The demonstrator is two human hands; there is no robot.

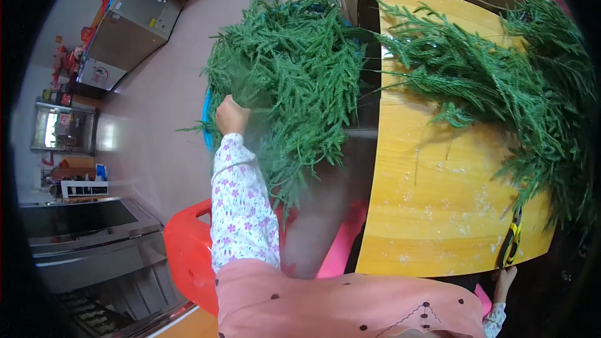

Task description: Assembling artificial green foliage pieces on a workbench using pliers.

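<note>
My left hand (231, 116) is closed in a fist at the near left side of a big heap of green needle-leaved sprigs (307, 69). A blurred sprig (247, 87) rises from the fist. The heap rests on a blue-rimmed container (206, 112), mostly hidden beneath it. At the near right edge of a yellow board (400, 213), my right hand (506, 278) is curled at the handle end of shears (512, 241) with yellow and black handles. Their dark blades point away from me, toward longer green branches (476, 69) spread over the board's far right.
Small pale bits (407, 197) are scattered on the board. A red plastic chair (188, 244) stands by my left arm, with pink fabric (344, 244) lower down. Left of the pale floor (150, 106) are a grey cabinet (138, 19) and a dark-screened unit (87, 225).
</note>
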